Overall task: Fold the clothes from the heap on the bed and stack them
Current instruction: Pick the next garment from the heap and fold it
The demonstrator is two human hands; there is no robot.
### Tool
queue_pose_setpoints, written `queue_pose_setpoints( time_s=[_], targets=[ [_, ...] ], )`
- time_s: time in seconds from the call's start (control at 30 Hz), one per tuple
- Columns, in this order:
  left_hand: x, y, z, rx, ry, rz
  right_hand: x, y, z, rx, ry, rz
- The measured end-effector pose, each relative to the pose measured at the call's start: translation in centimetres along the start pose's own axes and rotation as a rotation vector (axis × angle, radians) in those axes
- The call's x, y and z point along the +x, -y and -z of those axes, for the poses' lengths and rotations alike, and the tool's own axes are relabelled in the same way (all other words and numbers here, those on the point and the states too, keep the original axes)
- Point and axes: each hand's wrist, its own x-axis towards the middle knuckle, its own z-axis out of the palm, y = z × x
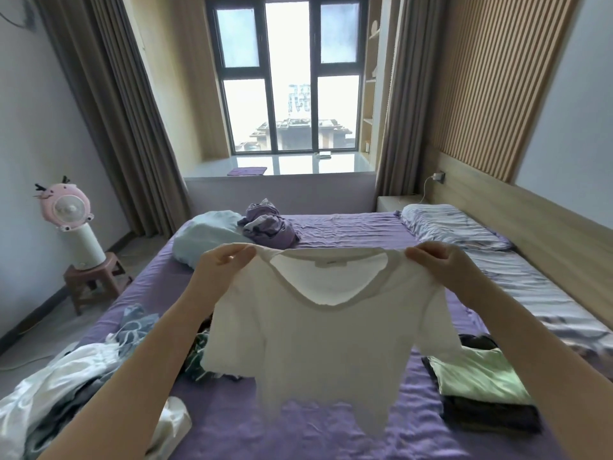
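A white short-sleeved T-shirt [318,346] hangs spread out in the air above the purple bed [331,433]. My left hand [222,263] pinches its left shoulder and my right hand [438,260] pinches its right shoulder, so the neckline faces me. The heap of unfolded clothes [76,370], white, grey and blue, lies on the bed's left edge, partly behind my left arm. On the right a stack of folded clothes [477,380] lies with a light green piece on top of dark ones.
A light blue bundle [205,237] and crumpled purple cloth [265,224] lie at the far side of the bed. A striped pillow [451,227] and blanket [537,293] run along the right. A pink fan [66,207] stands on a stool [93,280] left of the bed.
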Motion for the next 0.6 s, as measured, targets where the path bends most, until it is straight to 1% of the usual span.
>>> queue_pose_setpoints(
  time_s=[0.07,0.17,0.33,0.47,0.53,0.6],
  targets=[
    [0.2,-0.1,-0.2,-0.031,-0.034,0.013,0.2,0.0,0.0,-0.101,-0.038,0.062],
    [0.2,0.4,-0.6,-0.006,-0.093,0.002,0.1,-0.3,-0.2,-0.285,-0.077,0.135],
    [-0.3,1.3,-0.5,0.049,-0.071,-0.008,-0.8,-0.2,-0.2,-0.358,-0.167,0.206],
    [-1.0,1.8,0.0,0.275,-0.043,-0.126,-2.2,-0.6,0.5,-0.323,-0.181,0.219],
    [-2.0,2.0,0.4,0.392,-0.004,-0.164,-3.1,-1.3,1.0,-0.342,-0.142,0.231],
    [-3.1,2.1,0.7,0.482,0.035,-0.204,-3.9,-2.1,1.5,-0.354,-0.068,0.238]
  ],
)
